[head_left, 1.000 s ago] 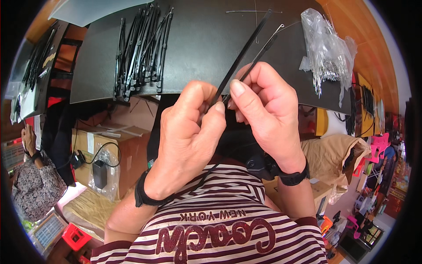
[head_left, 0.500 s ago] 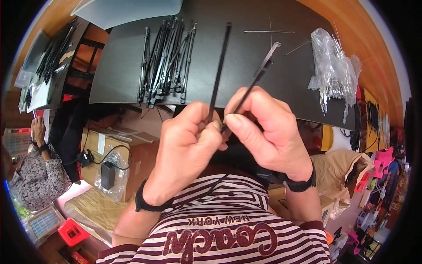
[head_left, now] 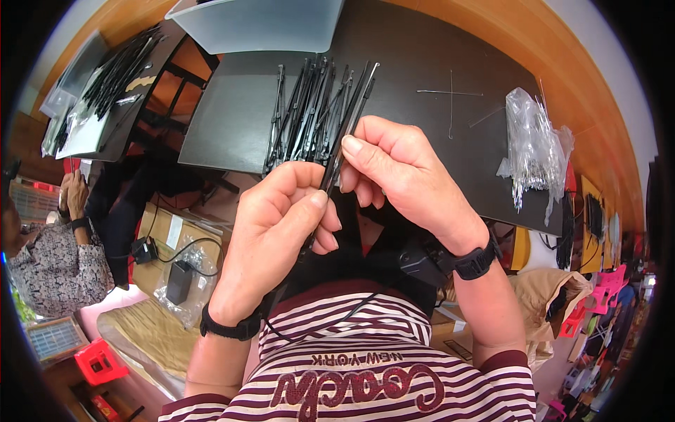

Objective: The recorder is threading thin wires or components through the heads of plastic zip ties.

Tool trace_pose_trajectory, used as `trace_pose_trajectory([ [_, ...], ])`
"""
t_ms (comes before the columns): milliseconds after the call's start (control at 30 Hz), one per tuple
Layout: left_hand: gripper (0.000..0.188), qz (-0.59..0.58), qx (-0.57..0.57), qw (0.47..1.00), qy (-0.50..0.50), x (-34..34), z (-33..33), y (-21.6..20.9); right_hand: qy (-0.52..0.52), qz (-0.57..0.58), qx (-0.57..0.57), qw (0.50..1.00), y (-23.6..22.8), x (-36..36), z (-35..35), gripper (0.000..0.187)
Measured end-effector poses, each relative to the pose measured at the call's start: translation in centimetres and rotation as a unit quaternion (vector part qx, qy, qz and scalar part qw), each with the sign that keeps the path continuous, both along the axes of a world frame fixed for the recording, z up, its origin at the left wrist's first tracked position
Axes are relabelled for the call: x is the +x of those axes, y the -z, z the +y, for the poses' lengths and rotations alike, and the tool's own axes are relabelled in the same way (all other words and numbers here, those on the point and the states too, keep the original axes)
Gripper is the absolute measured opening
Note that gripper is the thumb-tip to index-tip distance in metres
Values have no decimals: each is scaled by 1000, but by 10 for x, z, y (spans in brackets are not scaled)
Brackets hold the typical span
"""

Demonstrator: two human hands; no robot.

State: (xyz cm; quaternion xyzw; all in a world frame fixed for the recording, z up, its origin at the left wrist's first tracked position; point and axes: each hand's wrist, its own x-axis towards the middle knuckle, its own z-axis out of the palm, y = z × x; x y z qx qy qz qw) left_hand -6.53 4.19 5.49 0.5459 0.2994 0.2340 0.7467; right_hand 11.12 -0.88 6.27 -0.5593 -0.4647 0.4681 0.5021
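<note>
Two slim black strips (head_left: 356, 105) lie side by side between my hands, slanting up and away over the table's near edge. One ends in a small pale metal tip. My left hand (head_left: 278, 221) grips their lower part between thumb and fingers. Higher up, my right hand (head_left: 404, 165) pinches them between thumb and forefinger, its other fingers curled. Just beyond my left hand, a pile of similar black strips (head_left: 309, 105) lies on the dark table (head_left: 228, 116). How the two held strips join, if they do, I cannot tell.
A translucent plastic bin (head_left: 256, 28) stands at the far edge. Crossed thin metal wires (head_left: 451, 92) and a clear bag of silver wires (head_left: 532, 151) lie to the right. A cardboard box (head_left: 158, 228) is below left. Another person (head_left: 60, 264) sits at far left.
The two strips, spread in a V before, now run alongside each other. My right hand has moved up along them, and my left hand has shifted slightly left.
</note>
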Motion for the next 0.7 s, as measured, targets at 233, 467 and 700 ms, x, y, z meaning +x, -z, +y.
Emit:
trace_pose_trajectory([
  [233, 30, -39, 33, 997, -57, -6, 17, 1, 28, 32, -22, 999, 3, 8, 30, 27],
  [467, 37, 130, 316, 928, -148, -17, 68, 29, 36, -85, -84, 992, 18, 12, 99, 28],
  [700, 51, 284, 432, 854, -60, 5, 76, 31, 54, -344, -101, 932, 24, 32, 92, 38],
])
